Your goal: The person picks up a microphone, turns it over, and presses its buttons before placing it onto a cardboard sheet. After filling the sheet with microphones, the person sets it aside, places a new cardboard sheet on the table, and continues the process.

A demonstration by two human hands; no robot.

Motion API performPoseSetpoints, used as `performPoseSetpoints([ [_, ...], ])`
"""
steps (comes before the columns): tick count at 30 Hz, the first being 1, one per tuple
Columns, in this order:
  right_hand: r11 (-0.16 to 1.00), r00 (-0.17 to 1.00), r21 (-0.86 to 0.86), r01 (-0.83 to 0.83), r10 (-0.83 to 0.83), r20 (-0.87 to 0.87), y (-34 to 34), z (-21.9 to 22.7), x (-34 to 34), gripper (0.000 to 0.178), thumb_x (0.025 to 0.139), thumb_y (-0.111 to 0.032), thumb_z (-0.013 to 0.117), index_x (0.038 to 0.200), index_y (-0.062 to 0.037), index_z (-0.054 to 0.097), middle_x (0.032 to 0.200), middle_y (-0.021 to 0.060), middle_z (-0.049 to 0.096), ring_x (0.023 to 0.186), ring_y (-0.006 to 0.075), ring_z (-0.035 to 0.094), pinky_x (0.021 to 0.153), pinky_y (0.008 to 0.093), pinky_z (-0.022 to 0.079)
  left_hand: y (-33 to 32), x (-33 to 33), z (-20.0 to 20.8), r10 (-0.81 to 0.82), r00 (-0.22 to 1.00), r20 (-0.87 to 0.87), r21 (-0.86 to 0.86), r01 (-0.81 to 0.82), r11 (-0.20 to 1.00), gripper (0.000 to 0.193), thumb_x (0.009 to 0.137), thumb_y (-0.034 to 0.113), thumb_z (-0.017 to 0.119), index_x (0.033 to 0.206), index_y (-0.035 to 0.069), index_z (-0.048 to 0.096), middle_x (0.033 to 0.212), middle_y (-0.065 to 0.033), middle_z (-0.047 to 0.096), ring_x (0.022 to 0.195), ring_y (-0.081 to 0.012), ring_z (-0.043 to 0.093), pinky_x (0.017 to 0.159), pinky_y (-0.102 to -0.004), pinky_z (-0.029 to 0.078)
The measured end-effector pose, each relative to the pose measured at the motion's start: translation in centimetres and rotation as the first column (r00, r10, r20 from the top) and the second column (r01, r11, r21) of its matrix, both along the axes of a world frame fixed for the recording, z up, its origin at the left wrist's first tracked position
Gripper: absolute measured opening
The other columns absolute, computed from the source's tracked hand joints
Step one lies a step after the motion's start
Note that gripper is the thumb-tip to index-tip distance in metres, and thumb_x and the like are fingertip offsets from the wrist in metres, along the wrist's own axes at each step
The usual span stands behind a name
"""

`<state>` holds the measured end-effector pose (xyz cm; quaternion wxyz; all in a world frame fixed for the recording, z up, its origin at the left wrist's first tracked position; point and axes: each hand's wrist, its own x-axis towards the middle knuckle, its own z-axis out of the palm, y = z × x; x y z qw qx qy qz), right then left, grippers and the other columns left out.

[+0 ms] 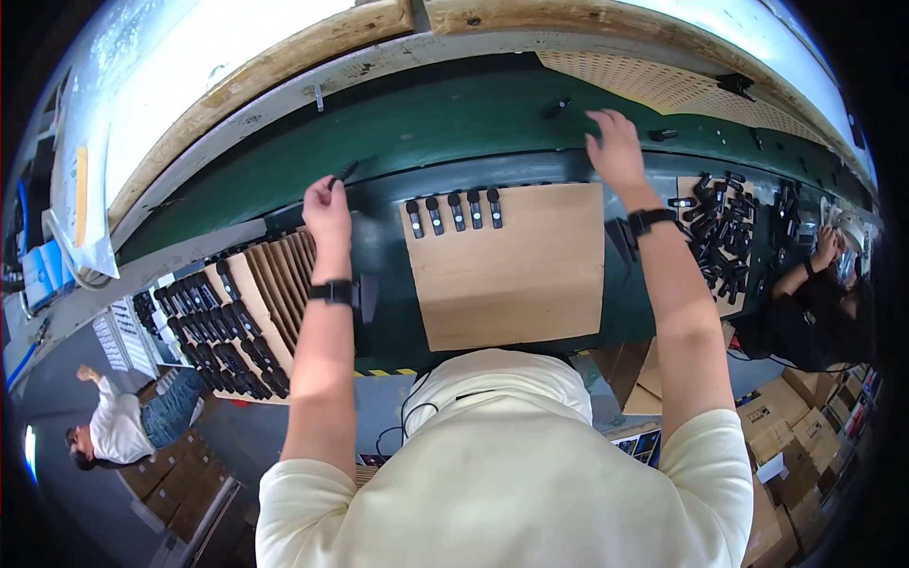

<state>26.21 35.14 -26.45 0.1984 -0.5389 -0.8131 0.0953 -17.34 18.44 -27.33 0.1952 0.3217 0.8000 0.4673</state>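
Note:
My left hand (327, 210) is closed on a small black stick-shaped device (345, 174), pinched at one end over the near edge of the green belt (445, 114). Fingers apart and holding nothing, my right hand (615, 151) reaches over the belt. Beyond its fingertips and to the left lies another black device (557, 108). A brown cardboard sheet (511, 275) is flat on the bench between my arms. Along its far left edge stands a row of several black devices (456, 212), each with a rounded dark head and a pale round mark.
Left of me, cardboard sheets (279, 279) carry rows of black devices (213, 322). More devices (724, 227) lie jumbled on cardboard at right. Another black device (665, 135) sits on the belt. A co-worker (805, 303) works at far right; another person (137, 421) is at far left.

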Motion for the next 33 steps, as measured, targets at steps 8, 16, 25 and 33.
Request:
performPoseSetpoints([
  [8, 0.96, 0.951, -0.28, 0.01, 0.077, 0.3, 3.6, -1.8, -6.1, 0.025, 0.083, -0.008, 0.064, 0.108, -0.0081, 0.06, 0.12, 0.012, 0.058, 0.106, 0.0342, 0.056, 0.09, 0.0425, 0.049, -7.4, 8.7, 13.1, -0.287, 0.922, 0.26, 0.099, 0.27, 0.958, 0.017, 0.092, 0.004, 0.063, 0.108, 0.0, 0.063, 0.095, -0.0026, 0.063, 0.084, -0.008, 0.058, 0.077, -0.0201, 0.045],
  [16, 0.67, 0.617, -0.643, -0.37, -0.341, -0.71, -2.8, 5.6, -6.7, 0.019, 0.089, -0.003, 0.058, 0.105, -0.0045, 0.05, 0.092, 0.0047, 0.058, 0.084, 0.0152, 0.059, 0.073, 0.029, 0.051, -8.9, 12.6, 19.8, -0.478, 0.873, 0.097, 0.307, 0.431, 0.849, 0.02, 0.083, 0.0, 0.071, 0.101, -0.002, 0.064, 0.097, -0.0119, 0.065, 0.091, -0.0205, 0.061, 0.082, -0.0294, 0.048],
  [25, 0.629, 0.413, -0.41, -0.661, -0.151, -0.898, -19.3, 23.3, -5.8, 0.031, 0.084, -0.003, 0.068, 0.112, -0.0021, 0.055, 0.087, 0.0016, 0.057, 0.074, 0.0083, 0.05, 0.063, 0.0215, 0.039, -10.4, 15.7, 25.0, -0.688, 0.719, -0.094, 0.422, 0.655, 0.627, 0.024, 0.079, 0.0, 0.073, 0.102, -0.001, 0.065, 0.095, -0.0127, 0.065, 0.086, -0.0241, 0.063, 0.078, -0.033, 0.049],
  [33, 0.842, 0.506, -0.08, -0.533, 0.241, -0.828, -24.5, 27.4, -5.7, 0.024, 0.08, -0.008, 0.077, 0.099, -0.0001, 0.066, 0.082, 0.0037, 0.059, 0.065, 0.0111, 0.047, 0.059, 0.0232, 0.036, -13.8, 17.2, 28.1, -0.719, 0.662, -0.214, 0.461, 0.717, 0.523, 0.031, 0.073, 0.0, 0.075, 0.102, 0.0, 0.065, 0.094, -0.0122, 0.065, 0.084, -0.0258, 0.062, 0.075, -0.0341, 0.049],
])
